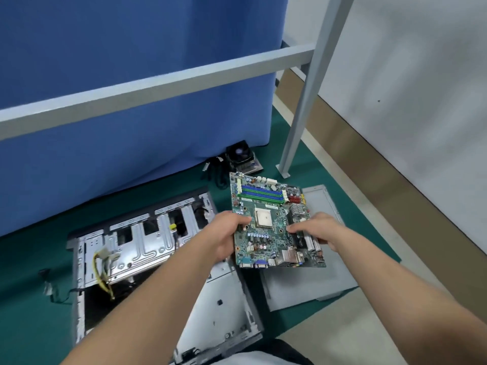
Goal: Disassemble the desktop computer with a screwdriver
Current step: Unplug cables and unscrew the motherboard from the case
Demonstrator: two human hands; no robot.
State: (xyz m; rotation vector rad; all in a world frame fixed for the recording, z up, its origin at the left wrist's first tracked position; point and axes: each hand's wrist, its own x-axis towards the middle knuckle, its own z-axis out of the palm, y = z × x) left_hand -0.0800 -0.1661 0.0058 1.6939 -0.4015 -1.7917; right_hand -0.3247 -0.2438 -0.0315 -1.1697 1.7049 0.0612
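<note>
A blue curtain (131,88) hangs behind a green mat (31,272). On the mat lies the open computer case (137,248), with a grey side panel (303,283) beside it. Above both, the circuit board (274,222) is held in the air: the left hand (226,233) grips its left edge, the right hand (319,227) its right edge. A cooling fan (241,155) sits by the curtain.

Even, bright indoor light; soft shadows, slight blur, wide-angle edge bending.
</note>
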